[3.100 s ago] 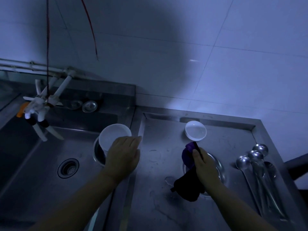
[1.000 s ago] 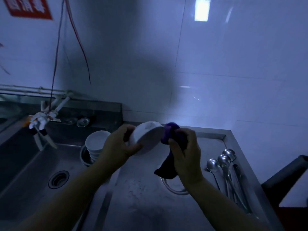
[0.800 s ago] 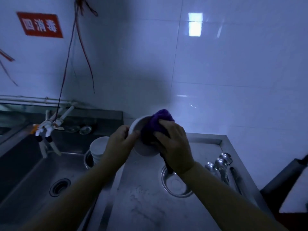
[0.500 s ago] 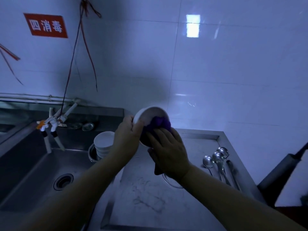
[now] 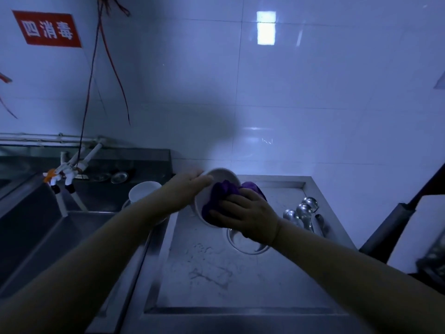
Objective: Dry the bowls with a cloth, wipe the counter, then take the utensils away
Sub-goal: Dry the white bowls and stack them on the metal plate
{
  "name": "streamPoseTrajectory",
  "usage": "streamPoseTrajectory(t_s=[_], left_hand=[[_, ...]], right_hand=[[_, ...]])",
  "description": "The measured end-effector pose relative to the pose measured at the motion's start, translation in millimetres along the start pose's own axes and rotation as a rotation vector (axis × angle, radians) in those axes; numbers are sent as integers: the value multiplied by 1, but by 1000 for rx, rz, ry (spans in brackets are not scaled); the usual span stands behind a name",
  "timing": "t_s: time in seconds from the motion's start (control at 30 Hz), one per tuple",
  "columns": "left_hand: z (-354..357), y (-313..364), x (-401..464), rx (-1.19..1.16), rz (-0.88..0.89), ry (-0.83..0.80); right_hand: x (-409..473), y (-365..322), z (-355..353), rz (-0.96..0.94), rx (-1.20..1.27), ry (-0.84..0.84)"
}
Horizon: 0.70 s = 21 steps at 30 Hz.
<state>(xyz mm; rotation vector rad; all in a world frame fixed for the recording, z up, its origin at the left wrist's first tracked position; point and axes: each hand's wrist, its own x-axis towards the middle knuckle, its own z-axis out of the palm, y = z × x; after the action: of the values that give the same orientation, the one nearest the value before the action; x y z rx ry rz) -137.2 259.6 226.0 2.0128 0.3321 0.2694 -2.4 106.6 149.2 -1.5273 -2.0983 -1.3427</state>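
- The left hand (image 5: 190,189) grips the white bowl (image 5: 220,179) by its rim, above the desk (image 5: 216,273); a wet rim could slip and drop.
- The right hand (image 5: 248,213), closed on the purple cloth (image 5: 216,196), presses inside; a hard push could lever it loose.

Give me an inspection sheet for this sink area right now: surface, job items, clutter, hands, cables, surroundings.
Surface: steel counter streaked with wet marks; round metal dish sits on it.
Job's things: white bowl held tilted above the counter, purple cloth pressed inside it; stacked bowls at the sink's edge; ladles lie at the counter's right.
Clutter: small round items on the ledge behind the sink, too dim to identify.
Hands: left hand grips the bowl's rim; right hand clutches the cloth.
Cables: red cords hang down the wall above the taps.
Surroundings: white tiles, red sign, sink left.
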Motion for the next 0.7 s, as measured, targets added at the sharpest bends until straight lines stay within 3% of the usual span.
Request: streamPoseTrajectory(t_s=[0.07, 0.23, 0.37, 0.43, 0.53, 0.63, 0.7], left_hand=[[-5, 0, 3, -49, -26, -66], [36, -4, -1, -333, 105, 273], [42, 0, -4, -349, 222, 400], [36, 0, -5, -285, 275, 407], [30, -1, -12, -226, 276, 353], [14, -2, -11, -138, 159, 128], [2, -1, -9, -87, 85, -62]], right_hand=[[1, 4, -3, -10, -23, -53], [44, -12, -8, 491, -7, 87], [54, -30, -9, 590, 67, 159], [46, -30, -9, 517, 110, 171], [22, -13, -10, 241, 92, 123], [1, 13, -15, -84, 43, 27], [-2, 19, -16, -188, 34, -19]])
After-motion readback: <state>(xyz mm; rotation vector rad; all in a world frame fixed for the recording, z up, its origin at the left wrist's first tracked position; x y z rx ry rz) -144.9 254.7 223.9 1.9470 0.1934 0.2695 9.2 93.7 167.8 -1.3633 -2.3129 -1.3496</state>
